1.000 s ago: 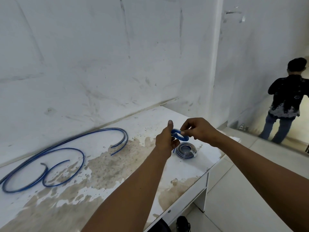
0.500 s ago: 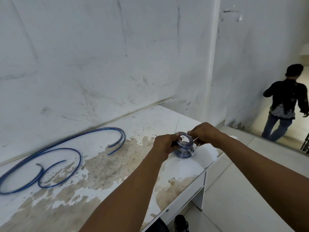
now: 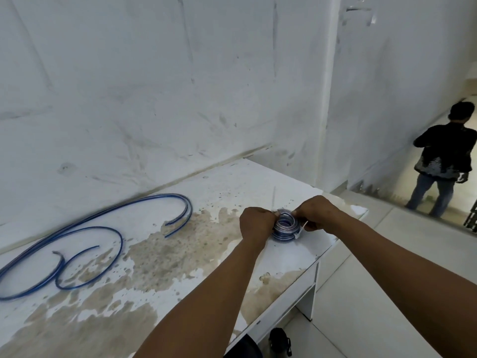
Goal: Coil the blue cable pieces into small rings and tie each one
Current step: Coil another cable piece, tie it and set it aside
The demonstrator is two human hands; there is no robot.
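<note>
Both hands are down at the far right end of the worktop (image 3: 258,182), working a stack of coiled rings (image 3: 285,226). The left hand (image 3: 255,223) is curled against the stack's left side, gripping it; the right hand (image 3: 316,215) is curled on the other side, and a white tie (image 3: 302,227) sticks out just beneath it, though I can't make out whether the fingers pinch the tie or the ring.

This cable looks light but springy. The loose blue pieces (image 3: 85,228) over on the left lie in wide open curves rather than flat, so I'd expect a wound ring to want to spring apart until it's tied. The jacket looks smooth, likely slippery. Best held across the whole bundle, opposite sides squeezed together, with the tie cinched where the turns overlap.

The worktop is white, badly stained with brown patches, hard and flat, and it butts against a scuffed white wall (image 3: 180,86). The stack sits near the right edge, so a ring could roll off onto the tiled floor (image 3: 374,293). Another person (image 3: 441,161) stands well off to the right, back turned.
</note>
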